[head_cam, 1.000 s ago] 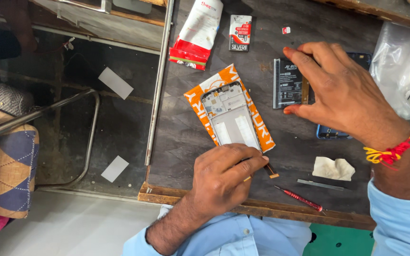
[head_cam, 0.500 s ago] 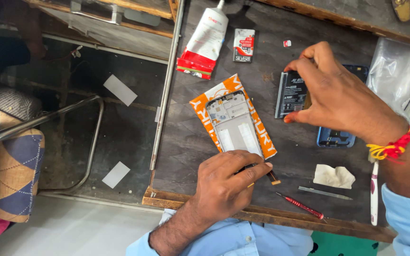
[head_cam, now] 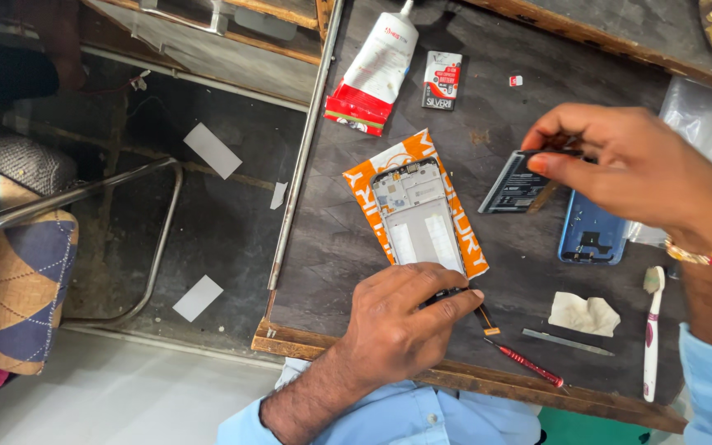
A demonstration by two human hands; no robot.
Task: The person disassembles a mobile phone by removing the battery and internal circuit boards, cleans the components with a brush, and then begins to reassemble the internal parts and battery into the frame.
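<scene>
your left hand (head_cam: 397, 325) presses curled fingers on the near end of the phone frame (head_cam: 416, 216) lying just ahead of it, while your right hand (head_cam: 636, 169) pinches the black battery (head_cam: 514, 184), lifted off to the frame's right.

This is a phone repair workshop. On the dark, worn bench (head_cam: 356, 239) lie an opened phone (head_cam: 418, 216), a battery (head_cam: 514, 183), a blue back cover (head_cam: 591, 231), a red screwdriver (head_cam: 529, 365), tweezers (head_cam: 566, 342), a toothbrush (head_cam: 651, 330) and a glue tube (head_cam: 377, 70).
</scene>
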